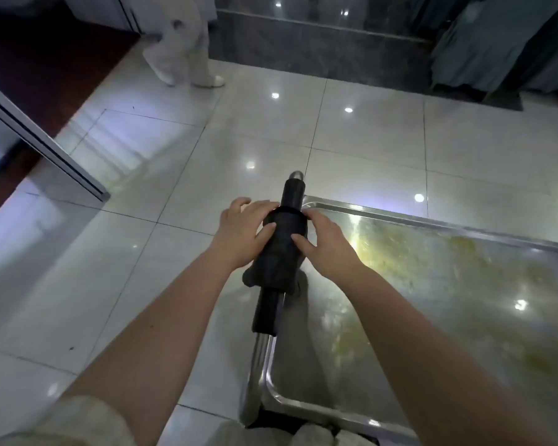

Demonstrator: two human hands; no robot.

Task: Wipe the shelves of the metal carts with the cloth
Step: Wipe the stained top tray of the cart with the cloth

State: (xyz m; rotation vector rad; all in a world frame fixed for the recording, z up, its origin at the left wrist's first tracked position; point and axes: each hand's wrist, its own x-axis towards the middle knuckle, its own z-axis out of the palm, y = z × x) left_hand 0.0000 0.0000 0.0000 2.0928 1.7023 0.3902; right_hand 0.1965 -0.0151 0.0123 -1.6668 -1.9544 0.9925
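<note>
A dark cloth (279, 252) is draped over the black-padded handle bar (266, 313) of a metal cart. The cart's top shelf (448, 300) fills the lower right, shiny with yellowish smears. My left hand (239, 230) holds the cloth from the left side, thumb across its top. From the right, my right hand (326, 243) holds the cloth with its thumb on the fabric. Both hands wrap the cloth around the handle.
Glossy white floor tiles (174, 156) spread to the left and ahead. A person's legs in white trousers (181, 46) stand at the back left. A dark stone step (319, 43) runs across the back, grey drapes (484, 43) hang at the right, and a door frame (45, 140) angles in at the left.
</note>
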